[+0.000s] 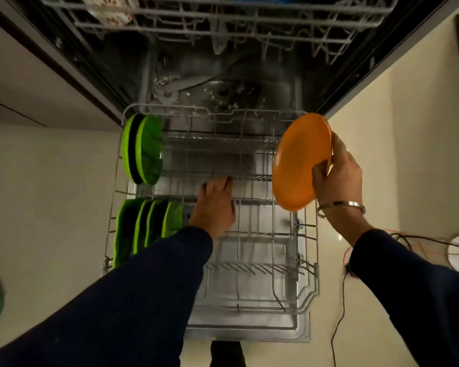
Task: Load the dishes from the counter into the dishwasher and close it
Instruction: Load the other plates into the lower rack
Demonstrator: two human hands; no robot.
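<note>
Your two dark blue sleeves enter from the bottom corners of the frame and reach forward over the pulled-out lower rack of grey wire, which sits above the open dishwasher door at lower centre.

Your left hand lies palm down at the middle of the frame, fingers straight and close together, their tips resting on the rack's cross wires; it holds nothing. Just left of that wrist, a row of bright green plastic plates stands on edge in the rack's near-left section.

Your right hand, with a silver metal bangle on the wrist, is raised at centre right above the rack's right edge. It grips the round orange plastic plate by its lower right rim: the thumb presses on the face turned towards you, and the other fingers curl round behind the rim. The plate is tilted nearly upright and hangs over the rack's right side, not set between any tines.

Further back, in the rack's far-left corner, two larger round green plates stand on edge side by side. Beyond the rack the dark tub of the dishwasher opens, and the grey wire upper rack spans the top of the frame. At the right edge, a black cable trails over the pale floor.
</note>
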